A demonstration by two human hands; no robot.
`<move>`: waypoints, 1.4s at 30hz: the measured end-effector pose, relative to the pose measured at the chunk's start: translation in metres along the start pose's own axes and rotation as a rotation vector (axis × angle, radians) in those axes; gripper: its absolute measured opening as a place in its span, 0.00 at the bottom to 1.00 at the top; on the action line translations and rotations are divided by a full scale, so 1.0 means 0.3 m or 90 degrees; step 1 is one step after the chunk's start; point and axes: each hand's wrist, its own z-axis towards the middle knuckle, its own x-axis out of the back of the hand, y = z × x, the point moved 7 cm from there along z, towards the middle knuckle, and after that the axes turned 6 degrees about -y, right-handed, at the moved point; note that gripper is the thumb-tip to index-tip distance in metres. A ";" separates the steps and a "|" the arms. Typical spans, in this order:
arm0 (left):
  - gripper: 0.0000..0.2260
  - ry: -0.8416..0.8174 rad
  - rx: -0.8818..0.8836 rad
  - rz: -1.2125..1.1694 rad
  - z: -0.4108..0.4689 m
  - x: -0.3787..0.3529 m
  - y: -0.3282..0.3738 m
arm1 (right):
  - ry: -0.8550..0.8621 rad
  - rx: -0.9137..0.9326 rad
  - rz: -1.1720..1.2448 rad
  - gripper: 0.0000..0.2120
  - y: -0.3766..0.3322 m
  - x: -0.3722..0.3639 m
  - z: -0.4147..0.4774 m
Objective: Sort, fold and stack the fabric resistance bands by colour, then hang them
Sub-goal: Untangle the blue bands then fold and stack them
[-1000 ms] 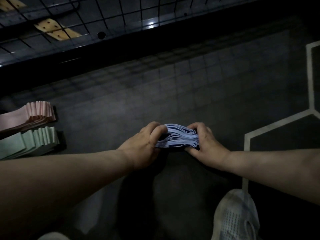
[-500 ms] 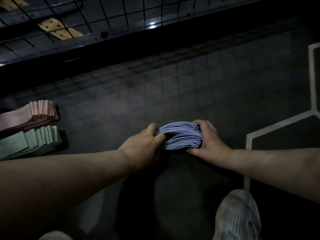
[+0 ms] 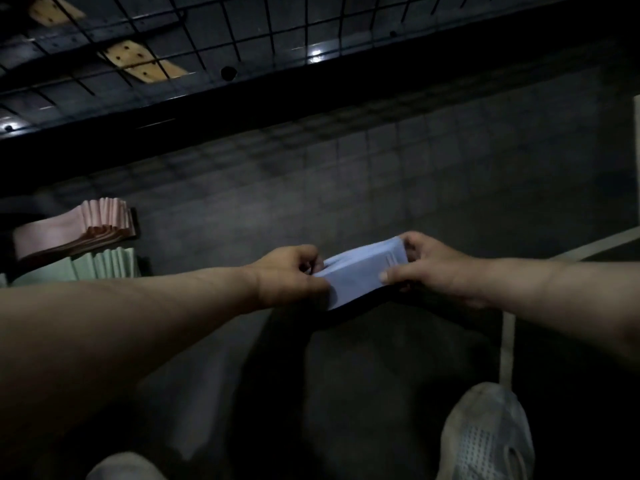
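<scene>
A folded stack of light blue fabric bands (image 3: 360, 271) is held between both hands above the dark floor, its flat side turned up toward me. My left hand (image 3: 291, 275) grips its left end with curled fingers. My right hand (image 3: 433, 265) grips the right end, thumb on top and fingers round the far edge. At the far left lie a stack of pink bands (image 3: 93, 223) and, just in front of it, a stack of mint green bands (image 3: 100, 265), partly hidden by my left forearm.
A black wire-grid rack (image 3: 242, 46) on a dark base runs across the top of the view. White lines (image 3: 588, 247) mark the dark floor at the right. My pale shoes (image 3: 485, 434) show at the bottom edge.
The blue stack has been lifted off the floor and turned from edge-on to flat side up. Both hands rose slightly with it, and the view moved closer.
</scene>
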 end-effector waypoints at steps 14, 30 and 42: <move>0.10 0.051 0.184 0.028 0.028 -0.062 -0.094 | 0.012 -0.204 -0.123 0.19 0.031 -0.085 0.073; 0.24 0.057 0.003 0.060 -0.046 0.003 -0.048 | -0.065 -0.135 0.094 0.07 -0.104 -0.118 0.000; 0.30 0.201 -0.212 0.208 -0.422 0.274 0.139 | -0.307 -0.122 0.257 0.24 -0.274 -0.325 -0.110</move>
